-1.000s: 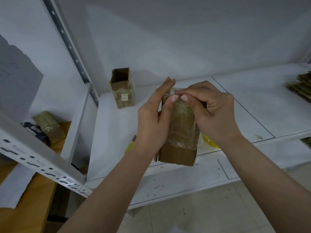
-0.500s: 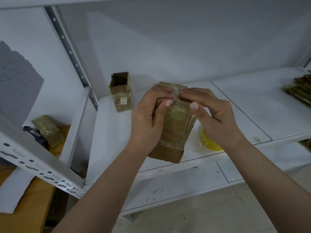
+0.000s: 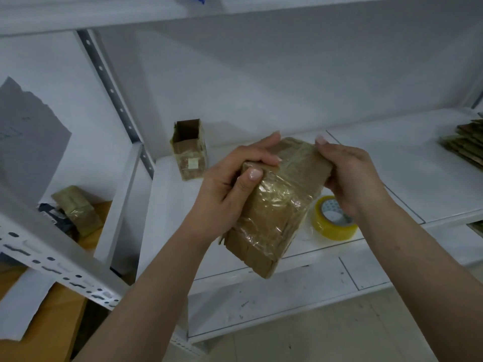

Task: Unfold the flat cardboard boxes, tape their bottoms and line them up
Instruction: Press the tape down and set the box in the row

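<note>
A: Held in both hands above the front edge of the white shelf (image 3: 261,194): a tape-wrapped cardboard box (image 3: 277,207), tilted, far end up and leaning right, near end down toward the camera.

B: Grip on it?

A: Left hand (image 3: 230,194) curled round the box's upper left edge, thumb pressed flat on the taped face, fingers wrapped over the top. Right hand (image 3: 350,176) clasped on the upper right corner, fingers bent over the far end, palm against the side.

B: Anything else near the box?

A: Just right of the box and partly behind the right wrist, lying flat on the shelf: a roll of yellow-tinted packing tape (image 3: 333,219). Beyond the box to the left, standing upright near the shelf's back corner: an opened cardboard box (image 3: 190,150), top flaps up, pale label on the front. Well apart from the held box.

B: Farther out?

A: Far right of the box, at the shelf's edge of view: a stack of flat cardboard boxes (image 3: 467,142). Far left, past the shelf's perforated metal upright (image 3: 115,95), on a wooden table (image 3: 57,330): another taped box (image 3: 78,210) lying tilted. Below the held box: a lower white shelf, scuffed.
</note>
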Available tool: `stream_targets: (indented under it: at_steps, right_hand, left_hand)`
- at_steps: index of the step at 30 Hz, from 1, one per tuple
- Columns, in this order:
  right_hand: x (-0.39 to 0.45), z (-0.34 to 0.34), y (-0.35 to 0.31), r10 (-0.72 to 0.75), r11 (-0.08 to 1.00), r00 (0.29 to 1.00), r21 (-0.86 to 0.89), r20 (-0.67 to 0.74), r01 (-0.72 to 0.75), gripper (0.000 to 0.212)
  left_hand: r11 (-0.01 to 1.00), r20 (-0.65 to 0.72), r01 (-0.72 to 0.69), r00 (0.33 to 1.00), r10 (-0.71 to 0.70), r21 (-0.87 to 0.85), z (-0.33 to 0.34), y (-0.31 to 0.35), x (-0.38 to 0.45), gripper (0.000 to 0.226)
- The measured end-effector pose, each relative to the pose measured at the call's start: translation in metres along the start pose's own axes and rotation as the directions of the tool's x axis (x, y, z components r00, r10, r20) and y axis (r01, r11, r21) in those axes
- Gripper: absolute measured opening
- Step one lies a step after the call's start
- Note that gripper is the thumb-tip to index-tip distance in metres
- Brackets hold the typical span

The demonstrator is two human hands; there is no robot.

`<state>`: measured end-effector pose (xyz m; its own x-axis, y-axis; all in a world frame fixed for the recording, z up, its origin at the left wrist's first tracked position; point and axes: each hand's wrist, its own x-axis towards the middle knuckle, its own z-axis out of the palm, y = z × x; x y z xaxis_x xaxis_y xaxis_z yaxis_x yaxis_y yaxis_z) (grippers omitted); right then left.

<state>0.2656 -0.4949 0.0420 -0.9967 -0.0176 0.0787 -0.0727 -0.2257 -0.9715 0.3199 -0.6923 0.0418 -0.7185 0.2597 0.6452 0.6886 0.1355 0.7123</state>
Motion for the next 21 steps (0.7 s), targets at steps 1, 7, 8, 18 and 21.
stream_targets:
  at_steps: [1, 7, 8, 18, 21]
  right_hand:
    - [0.001, 0.0, 0.001, -0.004, 1.0, 0.999, 0.016, -0.042, 0.005, 0.03]
    - [0.006, -0.002, 0.01, 0.021, 1.0, 0.984, 0.024, -0.178, -0.017, 0.033]
    - [0.006, -0.002, 0.011, 0.039, 0.999, 0.984, 0.01, -0.173, -0.038, 0.031]
    - [-0.003, -0.022, 0.036, -0.254, 0.747, 0.926, -0.552, 0.277, 0.37, 0.048]
    - [-0.009, -0.026, 0.043, -0.218, 0.446, 0.815, -0.687, 0.538, 0.573, 0.077]
  left_hand:
    - [1.0, 0.024, 0.011, 1.0, -0.011, -0.003, 0.001, 0.0, 0.0, 0.024]
    - [0.994, 0.102, 0.07, 0.993, -0.062, -0.078, -0.006, -0.002, -0.004, 0.044]
    - [0.994, 0.113, 0.083, 0.991, -0.075, -0.07, -0.008, -0.004, -0.004, 0.038]
    - [0.894, -0.264, 0.445, 0.856, -0.444, -0.061, -0.031, -0.021, 0.003, 0.018]
    - [0.788, -0.339, 0.575, 0.713, -0.614, -0.219, -0.038, -0.028, 0.006, 0.021]
